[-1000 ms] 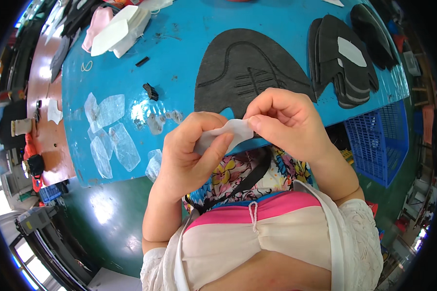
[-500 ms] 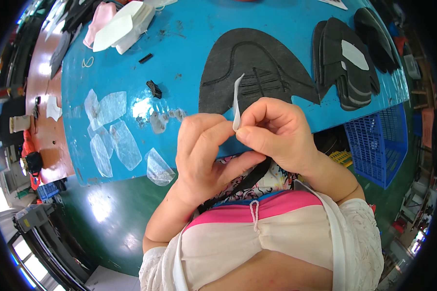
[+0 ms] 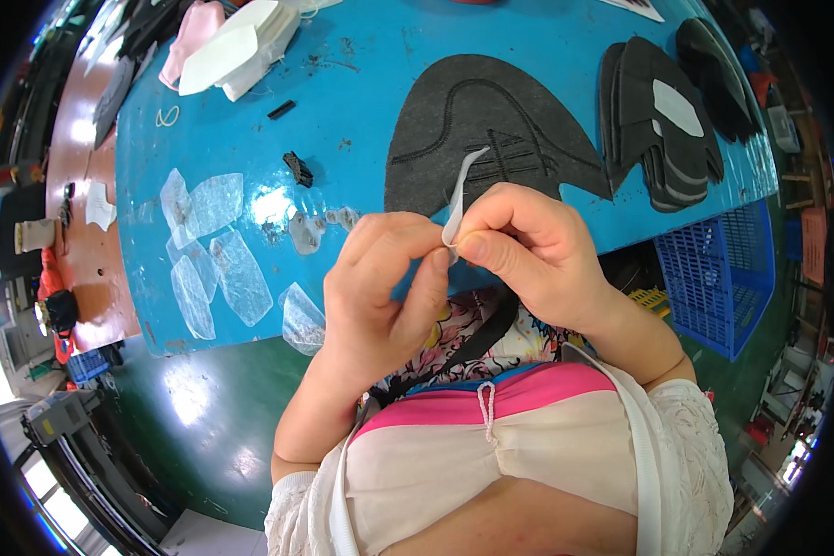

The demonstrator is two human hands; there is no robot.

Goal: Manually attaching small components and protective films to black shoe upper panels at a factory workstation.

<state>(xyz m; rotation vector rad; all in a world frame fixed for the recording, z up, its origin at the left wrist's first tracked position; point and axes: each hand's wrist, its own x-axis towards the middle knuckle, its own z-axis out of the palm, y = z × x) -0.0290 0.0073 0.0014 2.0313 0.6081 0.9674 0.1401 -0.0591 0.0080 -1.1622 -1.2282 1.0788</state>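
Note:
Both hands meet above the front edge of the blue table [image 3: 343,111]. Between my left hand [image 3: 380,283] and my right hand [image 3: 536,255] is a thin white piece [image 3: 459,190], seen almost edge-on and curling upward. The left thumb and forefinger pinch its lower end, and the right thumb and forefinger close on it just beside them. My fingertips hide the exact grip. Behind it lies a dark grey shoe-upper piece [image 3: 463,102], flat, with stitched lines and lacing slots.
Right of it are stacked dark upper pieces [image 3: 635,120] with a white patch [image 3: 676,108] on top. Several translucent film pieces [image 3: 241,278] lie at left. White stacked pieces [image 3: 236,56] sit at the far left. A blue crate [image 3: 718,278] stands below the table's right side.
My left thumb has come up to pinch the white piece's lower end. The piece's top has tipped to the right, and the left hand has shifted slightly left.

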